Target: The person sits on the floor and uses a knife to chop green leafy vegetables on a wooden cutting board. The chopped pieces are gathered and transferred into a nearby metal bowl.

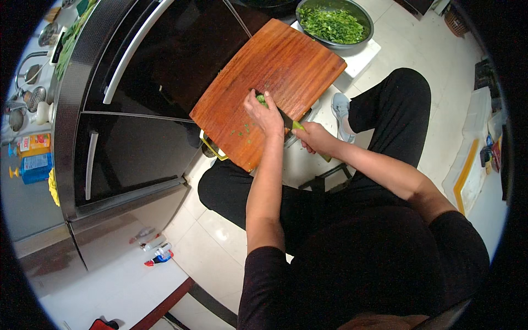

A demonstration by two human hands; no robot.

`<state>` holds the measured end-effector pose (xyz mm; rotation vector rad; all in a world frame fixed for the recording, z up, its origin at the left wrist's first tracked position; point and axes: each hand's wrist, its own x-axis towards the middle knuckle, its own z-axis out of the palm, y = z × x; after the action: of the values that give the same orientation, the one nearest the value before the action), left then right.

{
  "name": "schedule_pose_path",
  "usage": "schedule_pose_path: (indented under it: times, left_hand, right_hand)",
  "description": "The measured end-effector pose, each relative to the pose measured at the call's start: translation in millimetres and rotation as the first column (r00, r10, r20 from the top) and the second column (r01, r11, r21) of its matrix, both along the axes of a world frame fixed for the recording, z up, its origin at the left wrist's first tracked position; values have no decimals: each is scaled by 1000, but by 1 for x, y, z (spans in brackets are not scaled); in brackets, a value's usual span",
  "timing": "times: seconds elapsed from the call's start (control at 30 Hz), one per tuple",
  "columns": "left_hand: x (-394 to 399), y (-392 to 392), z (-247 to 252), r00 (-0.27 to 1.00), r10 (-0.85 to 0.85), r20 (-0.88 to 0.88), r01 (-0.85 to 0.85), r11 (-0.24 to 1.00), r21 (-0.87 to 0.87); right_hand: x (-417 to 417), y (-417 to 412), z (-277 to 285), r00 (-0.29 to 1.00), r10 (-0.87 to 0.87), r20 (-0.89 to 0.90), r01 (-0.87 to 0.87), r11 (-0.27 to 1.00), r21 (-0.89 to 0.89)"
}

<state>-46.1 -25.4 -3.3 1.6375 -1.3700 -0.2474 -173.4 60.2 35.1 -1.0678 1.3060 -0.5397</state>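
Observation:
A reddish wooden cutting board (284, 62) lies before me at knee height. My right hand (315, 138) is closed around the green handle of a kitchen knife (285, 119), whose dark blade reaches under and beside my left hand. My left hand (264, 113) rests on the board, its fingers curled around a small bunch of chopped greens (261, 99), partly hidden by fingers and blade. Small green bits lie scattered on the board to the left of my left wrist. Beyond the board's far right corner stands a metal bowl (369, 29) of chopped leafy greens (332, 24).
The bowl stands on a white box (365, 57). Black cabinets (136, 152) with silver handles border the board on the left. A yellow-handled container (214, 148) is partly under the board. At right, a white bin with a yellow edge (466, 177) stands near my knee.

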Motion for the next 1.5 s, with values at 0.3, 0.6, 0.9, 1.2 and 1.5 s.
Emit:
schedule_pose_path:
  times: [0.3, 0.6, 0.9, 1.2, 1.5]
  left_hand:
    - [13, -8, -3, 984, 101, -144, -109, 993, -46]
    - [-60, -69, 51, 968, -60, -245, 36, 994, -101]
    - [-228, -173, 124, 883, -368, -292, 284, 913, -293]
    - [-291, -264, -1, 870, -436, -229, 491, 732, 473]
    - [-194, -253, 28, 410, -188, -892, 572, 815, 91]
  right_hand:
    - [14, -7, 34, 993, 94, -75, -104, 984, -145]
    - [-44, -53, 58, 980, -30, -198, -41, 938, -345]
    - [-169, -110, 106, 923, -379, -62, 311, 832, -459]
    - [-239, -118, 113, 762, -637, 115, 648, 748, -143]
    - [-225, -125, 107, 809, -519, 277, 574, 799, -180]
